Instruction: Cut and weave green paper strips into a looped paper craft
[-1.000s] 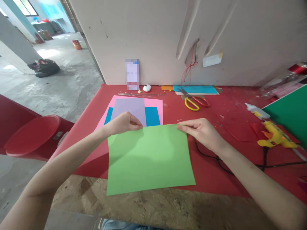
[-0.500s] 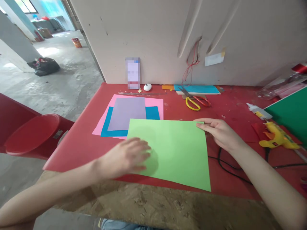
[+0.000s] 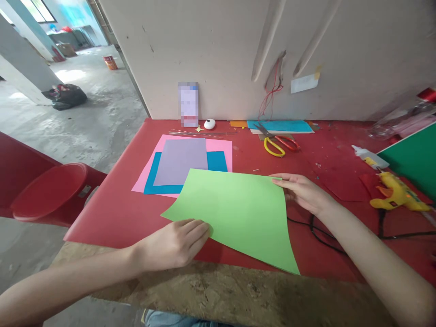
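Note:
A light green sheet of paper spans the space between my two hands, slightly bent, its far-left edge overlapping other sheets. My left hand is closed on the sheet's near edge, left of its middle. With thumb on top and fingers beneath, my right hand pinches the far right corner. Behind the green sheet lie a purple sheet, a blue sheet and a pink sheet, stacked on one another.
Scissors with yellow and red handles lie toward the back. On the right are a yellow glue gun with a black cord, a glue bottle and a green board. A phone leans against the wall. A red bin stands left.
My left hand has come down from over the green sheet and closed on its near edge. The sheet's left part now bends, and my right hand has shifted slightly left.

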A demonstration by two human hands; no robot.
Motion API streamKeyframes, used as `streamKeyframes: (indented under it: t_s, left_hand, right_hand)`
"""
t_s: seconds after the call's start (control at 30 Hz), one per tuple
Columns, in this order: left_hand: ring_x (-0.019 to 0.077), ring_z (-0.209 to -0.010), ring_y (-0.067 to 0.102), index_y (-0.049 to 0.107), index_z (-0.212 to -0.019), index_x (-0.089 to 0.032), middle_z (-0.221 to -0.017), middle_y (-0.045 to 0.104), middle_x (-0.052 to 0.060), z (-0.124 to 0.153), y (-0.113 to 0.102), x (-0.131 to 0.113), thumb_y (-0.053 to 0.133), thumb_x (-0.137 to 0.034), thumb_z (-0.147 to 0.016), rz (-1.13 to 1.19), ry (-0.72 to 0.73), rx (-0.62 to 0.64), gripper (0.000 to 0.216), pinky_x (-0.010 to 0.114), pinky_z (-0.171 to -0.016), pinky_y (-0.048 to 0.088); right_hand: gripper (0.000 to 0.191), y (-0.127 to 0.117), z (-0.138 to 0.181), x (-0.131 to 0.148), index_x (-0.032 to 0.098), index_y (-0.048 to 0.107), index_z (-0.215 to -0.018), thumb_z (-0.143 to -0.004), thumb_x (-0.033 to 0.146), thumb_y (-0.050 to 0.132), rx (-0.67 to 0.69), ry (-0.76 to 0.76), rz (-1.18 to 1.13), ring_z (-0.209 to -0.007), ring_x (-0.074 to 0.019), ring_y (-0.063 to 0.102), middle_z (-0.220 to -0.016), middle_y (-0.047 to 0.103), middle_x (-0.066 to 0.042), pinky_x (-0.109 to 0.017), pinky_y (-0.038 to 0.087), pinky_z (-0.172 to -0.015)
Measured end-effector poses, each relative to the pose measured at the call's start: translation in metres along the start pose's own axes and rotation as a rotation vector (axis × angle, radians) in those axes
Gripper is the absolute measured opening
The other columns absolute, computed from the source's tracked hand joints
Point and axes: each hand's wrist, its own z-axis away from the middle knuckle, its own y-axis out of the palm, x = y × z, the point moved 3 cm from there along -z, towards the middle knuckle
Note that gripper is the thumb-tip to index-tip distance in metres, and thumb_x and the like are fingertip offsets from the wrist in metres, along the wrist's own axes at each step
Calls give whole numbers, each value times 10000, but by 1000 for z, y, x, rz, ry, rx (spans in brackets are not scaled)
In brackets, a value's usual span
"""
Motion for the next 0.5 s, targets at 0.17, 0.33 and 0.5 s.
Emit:
streamKeyframes:
  t_s: [0.17, 0.33, 0.5]
  left_hand:
    - [134, -742, 674, 667, -824, -147, -803, 709, 53, -6, -20, 17, 445, -200, -912, 379, -247, -44, 245, 212, -631, 557]
    - [94, -616, 663, 688, -722, -174, -693, 716, -17, -17, -50, 40, 570, -288, -843, 480, -530, -161, 204, 156, -559, 519]
    - [85, -609, 617, 675, -716, -203, -695, 695, -58, -26, -100, 80, 648, -276, -769, 146, -831, -496, 94, 189, -598, 498]
  right_hand:
    - [343, 10, 0, -2, 215, 613, -1069, -784, 402, 572, 103, -59, 34, -796, -151, 618, -963, 672, -49, -233, 481, -610]
    - [478, 16, 0, 1, 199, 620, -1054, -839, 544, 369, 284, -73, -63, -882, -202, 629, -1114, 644, -94, -295, 500, -683]
    - [578, 19, 5, 8, 219, 649, -1021, -746, 668, 411, 465, -160, -150, -1052, -264, 589, -1132, 648, -96, -368, 489, -807]
